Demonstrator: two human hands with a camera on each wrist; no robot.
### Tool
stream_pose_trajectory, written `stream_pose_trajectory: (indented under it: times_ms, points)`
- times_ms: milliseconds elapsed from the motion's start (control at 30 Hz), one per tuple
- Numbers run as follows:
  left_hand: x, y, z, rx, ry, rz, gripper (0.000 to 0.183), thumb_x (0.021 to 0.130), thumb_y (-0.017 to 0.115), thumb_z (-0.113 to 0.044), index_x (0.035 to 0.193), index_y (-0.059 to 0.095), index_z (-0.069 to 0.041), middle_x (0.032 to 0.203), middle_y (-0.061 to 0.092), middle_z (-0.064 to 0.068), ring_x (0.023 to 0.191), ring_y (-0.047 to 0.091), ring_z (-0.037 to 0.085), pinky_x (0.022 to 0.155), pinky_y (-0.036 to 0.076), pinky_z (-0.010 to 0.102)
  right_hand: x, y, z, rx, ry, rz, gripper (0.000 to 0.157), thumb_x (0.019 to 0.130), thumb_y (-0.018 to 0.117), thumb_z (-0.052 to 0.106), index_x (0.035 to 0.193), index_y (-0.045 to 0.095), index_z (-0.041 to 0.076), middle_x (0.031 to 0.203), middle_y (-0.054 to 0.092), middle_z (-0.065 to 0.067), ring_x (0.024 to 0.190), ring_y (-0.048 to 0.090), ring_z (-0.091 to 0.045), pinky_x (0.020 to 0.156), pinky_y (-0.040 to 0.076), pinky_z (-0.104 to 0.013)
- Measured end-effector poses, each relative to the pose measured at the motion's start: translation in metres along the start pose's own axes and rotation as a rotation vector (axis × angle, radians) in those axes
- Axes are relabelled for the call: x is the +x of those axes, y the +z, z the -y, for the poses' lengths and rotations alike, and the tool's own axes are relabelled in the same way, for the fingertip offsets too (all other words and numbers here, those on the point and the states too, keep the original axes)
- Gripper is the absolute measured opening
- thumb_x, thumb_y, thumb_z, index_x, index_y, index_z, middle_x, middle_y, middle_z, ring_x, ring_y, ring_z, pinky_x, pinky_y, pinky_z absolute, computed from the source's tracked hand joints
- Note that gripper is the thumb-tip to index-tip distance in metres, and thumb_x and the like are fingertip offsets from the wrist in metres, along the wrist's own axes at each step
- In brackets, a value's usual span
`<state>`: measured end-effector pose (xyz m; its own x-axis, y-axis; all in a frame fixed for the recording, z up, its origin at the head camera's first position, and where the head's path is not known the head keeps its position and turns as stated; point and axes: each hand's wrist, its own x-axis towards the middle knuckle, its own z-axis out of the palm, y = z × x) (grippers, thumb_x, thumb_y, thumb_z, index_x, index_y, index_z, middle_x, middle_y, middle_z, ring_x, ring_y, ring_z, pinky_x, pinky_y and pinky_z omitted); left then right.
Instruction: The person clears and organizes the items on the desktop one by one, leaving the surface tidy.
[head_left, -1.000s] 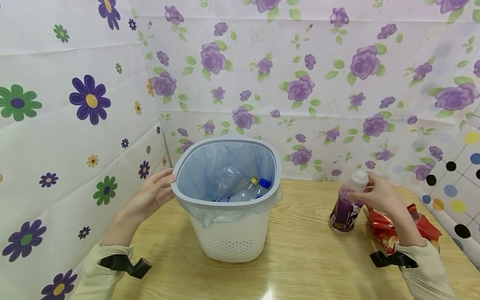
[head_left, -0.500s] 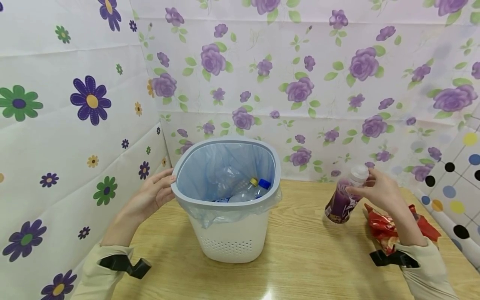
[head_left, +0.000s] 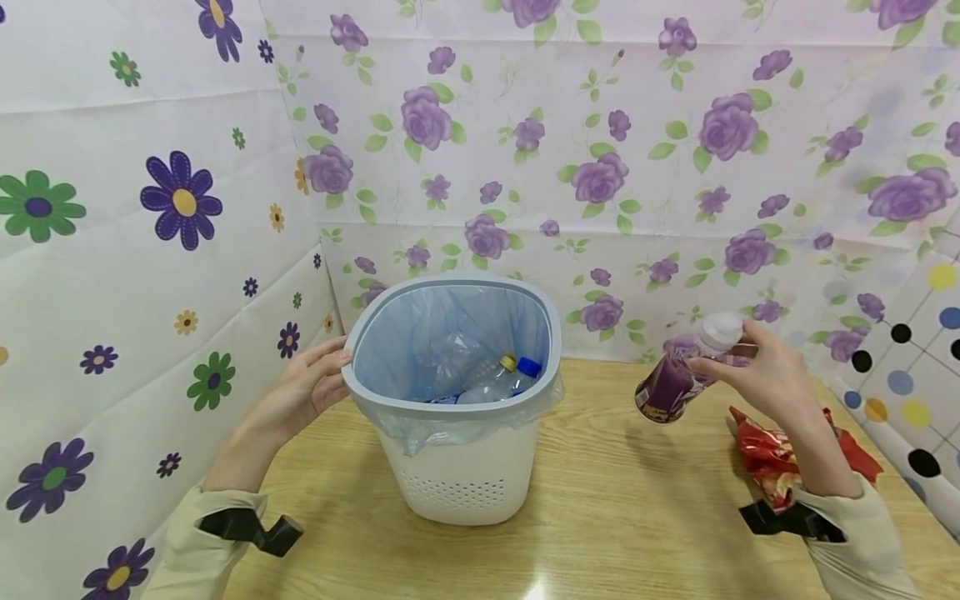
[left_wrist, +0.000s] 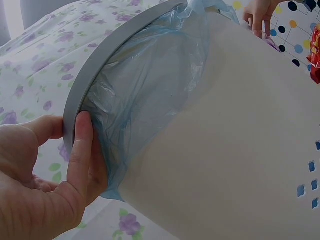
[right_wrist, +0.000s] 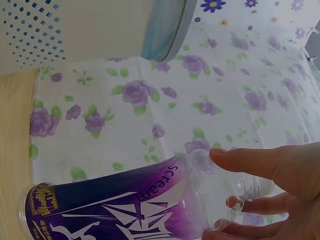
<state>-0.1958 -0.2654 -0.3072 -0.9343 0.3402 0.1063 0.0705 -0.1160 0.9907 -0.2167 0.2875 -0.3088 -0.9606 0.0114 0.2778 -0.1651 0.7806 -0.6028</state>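
A cream trash bin (head_left: 461, 467) with a grey rim and a blue plastic liner (head_left: 420, 429) stands upright on the table. My left hand (head_left: 303, 387) pinches the left side of that rim, the thumb on one face and fingers (left_wrist: 82, 150) on the other in the left wrist view. In my right hand (head_left: 772, 379) is a clear plastic bottle (head_left: 671, 385) with a purple label, gripped near its neck. It hangs tilted above the table, its base toward the bin. The right wrist view shows the thumb and fingers around the bottle's clear upper part (right_wrist: 220, 190).
Inside the bin lie clear plastic bottles (head_left: 491, 387), one with a yellow cap and one with a blue cap (head_left: 529, 367). A crumpled red snack bag (head_left: 765, 454) lies on the wooden table (head_left: 607, 500) at right. Flower-printed sheets (head_left: 600, 100) stand behind and at left.
My right hand has lifted the bottle off the table and tilted it further, with its base swinging left and up. The left hand and the bin have stayed in place.
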Motion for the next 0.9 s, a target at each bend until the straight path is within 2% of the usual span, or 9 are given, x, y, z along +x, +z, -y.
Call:
stream_pose_trajectory:
  times_ms: [200, 233, 333, 400, 467, 567, 700, 900]
  points:
    - [0.0, 0.0, -0.001, -0.005, -0.008, -0.005, 0.059, 0.103, 0.042, -0.016, 0.15, 0.016, 0.009, 0.116, 0.064, -0.006, 0.101, 0.066, 0.005, 0.09, 0.055, 0.017, -0.005, -0.004, 0.012, 0.031, -0.019, -0.045, 0.075, 0.083, 0.072, 0.049, 0.136, 0.045, 0.004, 0.127, 0.056, -0.029, 0.118, 0.051, -0.05, 0.087, 0.045, -0.068]
    - [0.0, 0.0, -0.001, -0.004, -0.009, -0.004, 0.059, 0.103, 0.042, -0.016, 0.15, 0.015, 0.009, 0.117, 0.064, -0.006, 0.101, 0.066, 0.005, 0.09, 0.055, 0.017, -0.005, -0.004, 0.014, 0.039, -0.026, -0.06, 0.073, 0.083, 0.072, 0.048, 0.135, 0.046, 0.004, 0.126, 0.057, -0.028, 0.117, 0.053, -0.049, 0.087, 0.047, -0.064]
    - [0.0, 0.0, -0.001, -0.003, -0.009, -0.005, 0.059, 0.103, 0.043, -0.016, 0.149, 0.016, 0.008, 0.117, 0.064, -0.006, 0.102, 0.066, 0.005, 0.09, 0.055, 0.017, -0.008, -0.006, 0.021, 0.069, -0.051, -0.108, 0.07, 0.083, 0.074, 0.043, 0.135, 0.048, 0.004, 0.123, 0.059, -0.025, 0.113, 0.056, -0.047, 0.082, 0.059, -0.035]
    - [0.0, 0.0, -0.001, -0.007, -0.012, -0.008, 0.059, 0.102, 0.043, -0.016, 0.149, 0.017, 0.008, 0.116, 0.064, -0.006, 0.101, 0.066, 0.005, 0.09, 0.054, 0.017, -0.01, -0.006, 0.025, 0.085, -0.067, -0.142, 0.067, 0.082, 0.075, 0.041, 0.134, 0.05, 0.006, 0.121, 0.06, -0.018, 0.108, 0.062, -0.031, 0.074, 0.055, -0.011]
    - [0.0, 0.0, -0.001, -0.012, -0.015, -0.012, 0.059, 0.102, 0.043, -0.015, 0.15, 0.016, 0.008, 0.116, 0.064, -0.006, 0.101, 0.066, 0.005, 0.09, 0.054, 0.017, -0.011, -0.006, 0.03, 0.108, -0.081, -0.17, 0.065, 0.082, 0.077, 0.038, 0.133, 0.051, 0.008, 0.119, 0.059, -0.008, 0.103, 0.061, -0.012, 0.069, 0.045, 0.004]
    - [0.001, 0.001, -0.001, -0.01, -0.02, -0.019, 0.061, 0.102, 0.043, -0.016, 0.15, 0.014, 0.009, 0.115, 0.064, -0.006, 0.1, 0.066, 0.004, 0.091, 0.054, 0.017, -0.013, -0.007, 0.037, 0.132, -0.102, -0.212, 0.06, 0.08, 0.079, 0.036, 0.129, 0.054, 0.011, 0.111, 0.055, 0.01, 0.093, 0.05, 0.01, 0.072, 0.042, 0.006]
    - [0.001, 0.001, -0.001, -0.003, -0.018, -0.022, 0.062, 0.102, 0.043, -0.016, 0.15, 0.013, 0.009, 0.116, 0.064, -0.006, 0.1, 0.066, 0.004, 0.091, 0.054, 0.016, -0.013, -0.008, 0.045, 0.164, -0.117, -0.24, 0.057, 0.08, 0.079, 0.034, 0.127, 0.055, 0.011, 0.105, 0.052, 0.021, 0.093, 0.051, 0.009, 0.072, 0.044, 0.005]
    - [0.001, 0.0, 0.0, -0.001, -0.022, -0.021, 0.062, 0.102, 0.043, -0.016, 0.15, 0.013, 0.009, 0.115, 0.064, -0.007, 0.1, 0.066, 0.003, 0.091, 0.054, 0.016, -0.012, -0.011, 0.053, 0.208, -0.109, -0.25, 0.06, 0.08, 0.079, 0.032, 0.132, 0.055, 0.012, 0.105, 0.052, 0.025, 0.095, 0.052, 0.013, 0.071, 0.047, 0.002]
